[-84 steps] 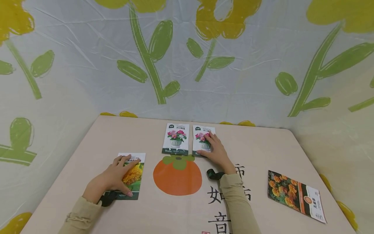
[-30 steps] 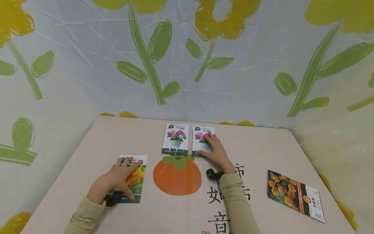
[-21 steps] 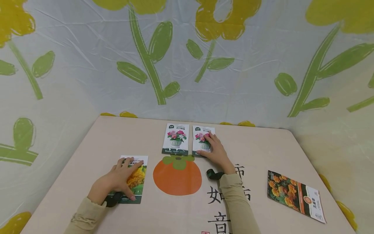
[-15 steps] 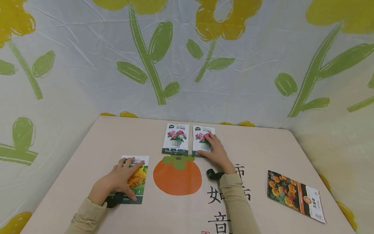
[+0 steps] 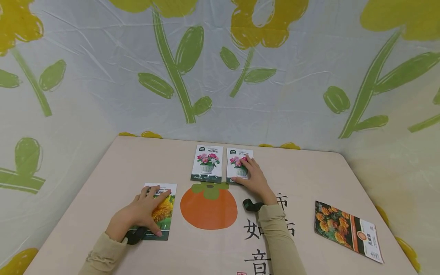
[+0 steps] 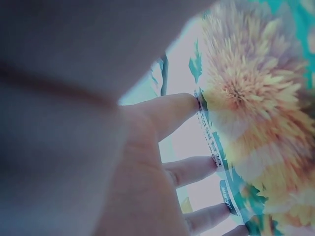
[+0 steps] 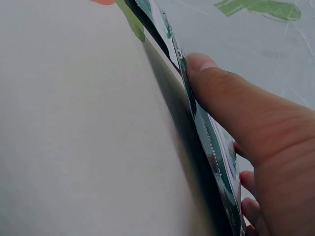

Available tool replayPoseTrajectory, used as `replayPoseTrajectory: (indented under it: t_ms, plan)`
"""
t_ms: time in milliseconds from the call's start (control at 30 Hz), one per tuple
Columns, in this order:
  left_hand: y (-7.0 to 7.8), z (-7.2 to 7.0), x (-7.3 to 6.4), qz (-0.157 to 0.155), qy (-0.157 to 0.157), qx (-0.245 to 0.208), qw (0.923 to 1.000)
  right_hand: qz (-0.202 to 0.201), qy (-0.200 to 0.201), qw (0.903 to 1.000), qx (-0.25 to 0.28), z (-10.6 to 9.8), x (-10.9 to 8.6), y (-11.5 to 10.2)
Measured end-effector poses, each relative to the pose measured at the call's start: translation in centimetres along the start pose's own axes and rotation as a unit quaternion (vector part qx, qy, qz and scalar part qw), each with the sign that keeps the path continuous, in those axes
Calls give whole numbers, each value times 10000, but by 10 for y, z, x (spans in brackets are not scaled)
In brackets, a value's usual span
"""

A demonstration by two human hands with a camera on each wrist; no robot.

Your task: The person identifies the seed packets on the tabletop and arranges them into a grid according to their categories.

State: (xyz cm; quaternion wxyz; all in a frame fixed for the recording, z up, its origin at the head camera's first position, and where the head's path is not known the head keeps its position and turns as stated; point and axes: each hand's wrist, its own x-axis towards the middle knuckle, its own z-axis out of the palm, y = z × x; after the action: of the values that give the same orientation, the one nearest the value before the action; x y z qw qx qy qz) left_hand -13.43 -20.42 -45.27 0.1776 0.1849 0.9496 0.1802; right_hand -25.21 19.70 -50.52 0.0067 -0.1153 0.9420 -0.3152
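Though close, pink-flowered packets (image 5: 206,163), edges apart

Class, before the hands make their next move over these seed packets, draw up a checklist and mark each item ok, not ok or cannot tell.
1. Left hand on the yellow-flower packet: ok, fingers spread across it.
2. Right hand on the right pink-flower packet: ok, thumb near its bottom edge.
3. Left pink-flower packet apart from the right one: ok, a narrow gap shows.
4. Marigold packet square with the others: not ok, it lies slanted.
5. Packets all sealed: cannot tell.
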Motion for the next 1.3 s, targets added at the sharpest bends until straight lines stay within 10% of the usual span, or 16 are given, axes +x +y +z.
replayPoseTrajectory:
  t_ms: [1300]
  plan:
    - [18,0,2,-128,-181,-61,9997,-99,78,9999,107,0,-1,2]
